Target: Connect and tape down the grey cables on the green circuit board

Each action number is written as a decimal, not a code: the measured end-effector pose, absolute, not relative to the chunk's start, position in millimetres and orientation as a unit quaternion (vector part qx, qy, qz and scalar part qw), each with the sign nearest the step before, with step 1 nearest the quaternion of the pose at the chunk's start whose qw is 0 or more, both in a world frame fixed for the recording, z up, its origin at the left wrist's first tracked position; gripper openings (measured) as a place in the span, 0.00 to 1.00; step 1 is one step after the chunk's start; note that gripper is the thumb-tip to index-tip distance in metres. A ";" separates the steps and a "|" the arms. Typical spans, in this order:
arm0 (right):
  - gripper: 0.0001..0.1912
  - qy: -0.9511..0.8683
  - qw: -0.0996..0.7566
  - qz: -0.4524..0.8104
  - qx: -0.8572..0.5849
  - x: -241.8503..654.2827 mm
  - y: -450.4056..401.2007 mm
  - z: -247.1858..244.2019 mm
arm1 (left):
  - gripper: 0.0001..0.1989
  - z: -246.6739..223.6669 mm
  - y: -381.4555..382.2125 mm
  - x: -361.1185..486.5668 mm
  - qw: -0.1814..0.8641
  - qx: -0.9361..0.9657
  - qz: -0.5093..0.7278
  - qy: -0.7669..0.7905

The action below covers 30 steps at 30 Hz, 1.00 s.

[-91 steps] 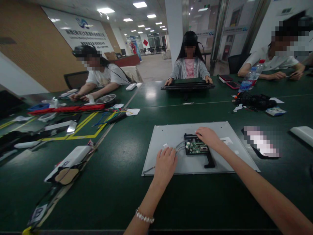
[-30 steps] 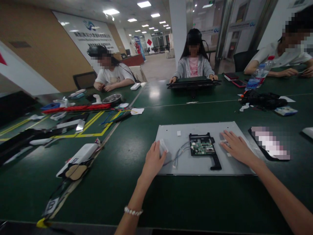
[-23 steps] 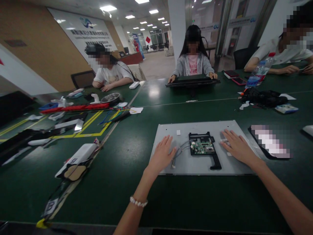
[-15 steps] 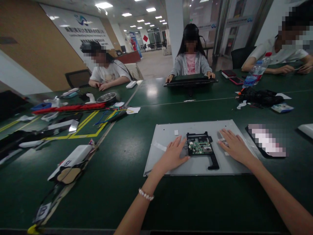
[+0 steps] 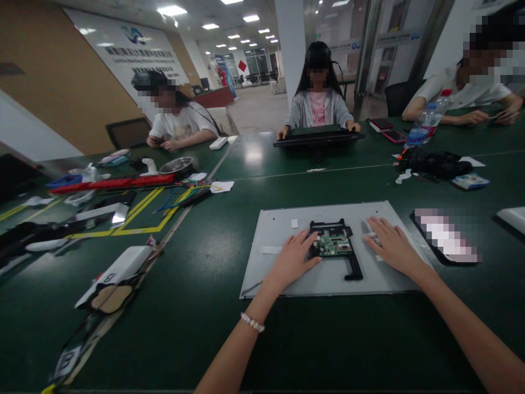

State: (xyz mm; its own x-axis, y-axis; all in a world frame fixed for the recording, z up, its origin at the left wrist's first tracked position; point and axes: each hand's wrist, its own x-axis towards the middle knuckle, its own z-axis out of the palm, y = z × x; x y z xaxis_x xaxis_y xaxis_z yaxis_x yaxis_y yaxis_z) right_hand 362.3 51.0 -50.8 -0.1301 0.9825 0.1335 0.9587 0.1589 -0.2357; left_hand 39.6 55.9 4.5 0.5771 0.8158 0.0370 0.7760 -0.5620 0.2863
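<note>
In front of me a grey metal panel (image 5: 385,273) lies flat on the dark green table (image 5: 205,273). On its middle sits a black plastic frame (image 5: 353,268) holding a green circuit board (image 5: 334,245). My left hand (image 5: 293,257), fingers stretched, rests at the frame's left edge, its fingertips touching or just over it. My right hand (image 5: 391,246) lies with fingers spread on the panel, right of the frame and apart from it. It partly hides a small label under the fingers. Neither hand grips anything.
A phone (image 5: 445,235) lies right of the panel. Bottles (image 5: 424,123) and a black bundle (image 5: 432,163) are at the back right. White battery packs (image 5: 118,273), wires and red strips (image 5: 110,183) lie left. Opposite, a person (image 5: 318,104) holds a black screen (image 5: 318,138); two other people sit nearby.
My left hand has shifted slightly right, closer over the frame's left edge. The frame with its board appears a little further left on the panel. My right hand stays almost in place.
</note>
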 end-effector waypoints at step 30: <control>0.46 -0.816 0.233 0.184 -0.496 309.9 62.4 -28.3 | 0.14 22.3 129.5 21.5 -0.044 0.872 0.079 0.481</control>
